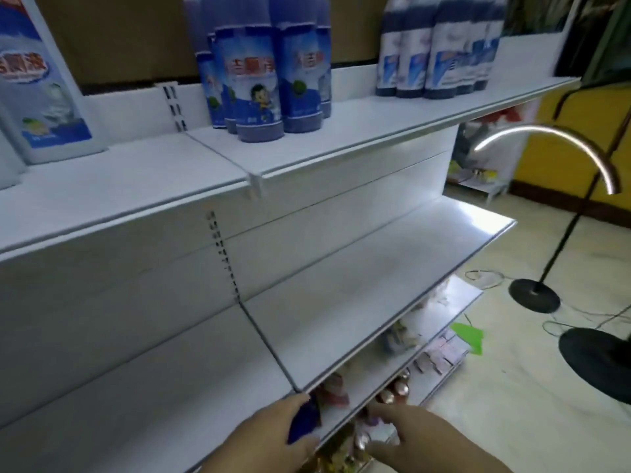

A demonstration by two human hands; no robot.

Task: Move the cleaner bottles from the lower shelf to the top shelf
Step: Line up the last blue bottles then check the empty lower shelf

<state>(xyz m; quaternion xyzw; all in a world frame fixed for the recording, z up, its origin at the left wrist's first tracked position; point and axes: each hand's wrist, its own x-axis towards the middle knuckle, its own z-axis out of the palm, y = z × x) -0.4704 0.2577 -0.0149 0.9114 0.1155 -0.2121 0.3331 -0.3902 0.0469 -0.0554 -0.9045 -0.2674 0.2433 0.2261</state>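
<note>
Both hands low at the shelving, the left hand (269,435) gripping a dark blue bottle (305,421).

The left hand's fingers curl round the bottle just below the front edge of the bare middle shelf (341,302); the right hand (413,435) reaches beside it toward blurred goods on the lower shelf (440,380), fingers spread and holding nothing. On the top shelf (375,131) stand two clusters of blue cleaner bottles (263,73), with a large white jug (41,83) at far left. Two black floor lamps (546,233) stand on the floor at right.

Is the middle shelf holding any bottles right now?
No, the middle shelf is bare white, while the blue bottles stand on the top shelf above it.
</note>
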